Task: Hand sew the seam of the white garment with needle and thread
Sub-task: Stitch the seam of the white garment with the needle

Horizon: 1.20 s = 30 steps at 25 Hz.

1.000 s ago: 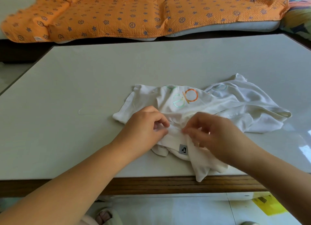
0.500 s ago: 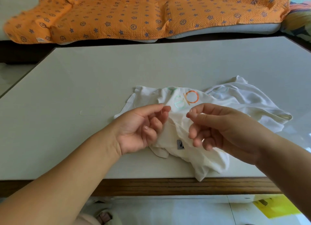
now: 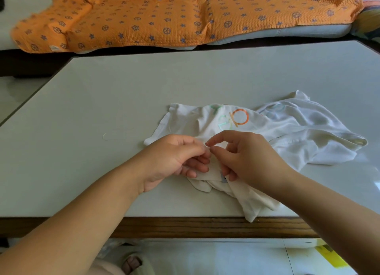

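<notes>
Hands close in again: our left hand grips the shirt fold on the desk, our right hand pinches the needle beside it.

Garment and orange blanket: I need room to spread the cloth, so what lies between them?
In the head view, only bare table lies between the garment and the blanket, then a dark gap past the table's far edge.

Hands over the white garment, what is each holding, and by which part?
Left hand grips the white garment by its folded edge; right hand pinches the needle, which end unclear.
</notes>
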Tool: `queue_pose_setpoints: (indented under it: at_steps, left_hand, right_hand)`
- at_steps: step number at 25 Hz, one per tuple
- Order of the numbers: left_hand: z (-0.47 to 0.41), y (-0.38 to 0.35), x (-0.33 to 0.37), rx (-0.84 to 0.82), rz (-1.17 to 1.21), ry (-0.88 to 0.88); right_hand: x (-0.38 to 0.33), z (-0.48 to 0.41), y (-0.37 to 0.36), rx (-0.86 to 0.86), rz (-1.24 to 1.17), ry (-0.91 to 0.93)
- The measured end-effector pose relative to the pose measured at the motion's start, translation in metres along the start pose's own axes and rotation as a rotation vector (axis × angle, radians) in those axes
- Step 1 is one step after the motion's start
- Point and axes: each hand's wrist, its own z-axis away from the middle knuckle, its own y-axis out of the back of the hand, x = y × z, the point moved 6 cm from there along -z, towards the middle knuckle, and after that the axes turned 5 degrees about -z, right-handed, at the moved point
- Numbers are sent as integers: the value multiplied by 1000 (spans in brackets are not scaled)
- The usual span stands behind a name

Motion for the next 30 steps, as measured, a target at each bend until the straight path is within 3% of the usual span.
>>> queue_pose_setpoints:
  at_steps: [7,25,30]
  left_hand:
    - [-3,8,0,-12,83,29]
    - [-9,6,-5,-19,138,56]
    - [-8,6,-4,-27,136,34]
  right_hand:
    - [6,-2,-1,-11,125,42]
    - [4,1,-5,-82,-14,41]
    - [5,1,-2,-20,-98,-39]
